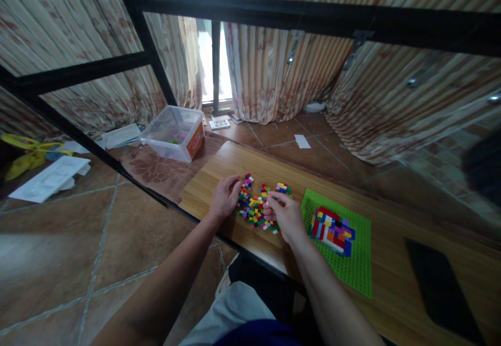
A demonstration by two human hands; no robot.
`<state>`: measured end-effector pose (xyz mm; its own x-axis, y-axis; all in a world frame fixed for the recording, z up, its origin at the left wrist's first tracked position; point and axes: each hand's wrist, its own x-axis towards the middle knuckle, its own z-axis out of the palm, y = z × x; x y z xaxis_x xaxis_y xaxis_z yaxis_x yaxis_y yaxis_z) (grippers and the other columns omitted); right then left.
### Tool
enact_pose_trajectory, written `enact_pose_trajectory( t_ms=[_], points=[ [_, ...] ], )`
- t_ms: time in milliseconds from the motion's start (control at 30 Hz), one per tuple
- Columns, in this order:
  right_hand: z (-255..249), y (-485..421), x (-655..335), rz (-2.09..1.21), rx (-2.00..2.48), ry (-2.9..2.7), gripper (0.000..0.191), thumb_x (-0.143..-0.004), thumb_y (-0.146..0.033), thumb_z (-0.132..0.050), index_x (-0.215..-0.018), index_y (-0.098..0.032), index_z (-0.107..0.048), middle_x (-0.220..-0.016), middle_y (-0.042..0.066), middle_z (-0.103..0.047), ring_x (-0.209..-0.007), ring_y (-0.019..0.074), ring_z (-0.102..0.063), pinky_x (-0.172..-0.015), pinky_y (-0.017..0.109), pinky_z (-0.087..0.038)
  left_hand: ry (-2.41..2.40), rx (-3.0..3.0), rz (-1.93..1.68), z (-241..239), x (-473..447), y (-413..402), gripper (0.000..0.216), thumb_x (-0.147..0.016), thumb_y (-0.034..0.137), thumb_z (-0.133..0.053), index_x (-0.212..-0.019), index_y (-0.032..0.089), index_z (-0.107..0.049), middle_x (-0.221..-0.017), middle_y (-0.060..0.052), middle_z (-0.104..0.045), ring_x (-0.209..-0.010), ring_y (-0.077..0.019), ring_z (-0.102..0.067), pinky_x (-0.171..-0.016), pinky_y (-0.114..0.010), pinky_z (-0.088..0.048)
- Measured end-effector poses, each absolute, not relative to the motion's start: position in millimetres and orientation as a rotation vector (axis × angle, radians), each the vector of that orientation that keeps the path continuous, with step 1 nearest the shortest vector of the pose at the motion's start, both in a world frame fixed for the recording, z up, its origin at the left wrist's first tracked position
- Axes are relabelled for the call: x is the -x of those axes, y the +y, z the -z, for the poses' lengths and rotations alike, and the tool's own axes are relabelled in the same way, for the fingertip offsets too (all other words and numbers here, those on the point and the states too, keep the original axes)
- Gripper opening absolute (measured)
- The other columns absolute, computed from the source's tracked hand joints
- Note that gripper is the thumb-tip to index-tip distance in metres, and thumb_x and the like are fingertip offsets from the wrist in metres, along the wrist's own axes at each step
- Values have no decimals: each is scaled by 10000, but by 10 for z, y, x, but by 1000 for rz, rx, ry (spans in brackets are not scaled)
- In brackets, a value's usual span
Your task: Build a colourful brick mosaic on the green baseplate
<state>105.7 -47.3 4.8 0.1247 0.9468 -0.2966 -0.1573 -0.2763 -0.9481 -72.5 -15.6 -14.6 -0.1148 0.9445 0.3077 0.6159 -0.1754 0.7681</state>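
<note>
A loose pile of small, many-coloured toy bricks [254, 210] lies on the wooden table. At the pile's left edge rests my left hand [226, 197], its fingers loosely curved and nothing visible in them. Over the right side of the pile, my right hand [285, 214] is closed in a pinch; a small white toy brick seems to show between the thumb and fingertips. Just right of that hand is a green studded baseplate [358, 270]. It carries a flat brick build [332, 231] in red, white, blue, yellow, orange and purple.
A dark flat object [442, 288] lies on the wooden table [387, 278] at the right. Beyond its left end, a clear plastic box [168, 150] with some pieces inside stands on a brown mat [146, 171]. Black metal bars [274, 14] cross above the table, before striped curtains.
</note>
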Motion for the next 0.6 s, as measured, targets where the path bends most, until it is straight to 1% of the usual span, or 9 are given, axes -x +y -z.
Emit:
enact_pose_trajectory(
  t_ms=[133, 300, 467, 600],
  points=[
    [-74, -430, -1054, -1396, 1398, -830, 395, -656, -333, -750, -1000, -158, -669, -586, -23, -667, -445, 105, -609, -408, 207, -525, 1713, -1791, -1194, 153, 726, -152, 269, -902, 330, -491, -1045, 191, -671, -1042, -69, -712, -991, -203, -635, -923, -347, -493],
    [-86, -472, -1102, -1380, 1368, -821, 402, -660, -360, -743, -1002, -157, -687, -603, -12, -676, -449, 103, -600, -407, 208, -509, 1704, -1782, -1197, 169, 731, -146, 275, -897, 330, -492, -1055, 189, -668, -1036, -68, -711, -998, -199, -634, -932, -343, -491],
    [-83, -515, -1175, -1366, 1351, -785, 377, -643, -378, -739, -946, -156, -716, -615, -1, -685, -453, 96, -581, -419, 211, -505, 1705, -1797, -1183, 182, 745, -142, 276, -890, 344, -497, -1045, 198, -673, -1023, -63, -712, -983, -199, -637, -918, -337, -494],
    [-98, -535, -1181, -1345, 1343, -752, 357, -626, -379, -734, -911, -164, -728, -599, -2, -681, -450, 102, -577, -400, 204, -481, 1702, -1811, -1190, 187, 754, -137, 276, -886, 357, -500, -1030, 204, -678, -1013, -64, -714, -967, -201, -641, -911, -341, -497]
  ],
)
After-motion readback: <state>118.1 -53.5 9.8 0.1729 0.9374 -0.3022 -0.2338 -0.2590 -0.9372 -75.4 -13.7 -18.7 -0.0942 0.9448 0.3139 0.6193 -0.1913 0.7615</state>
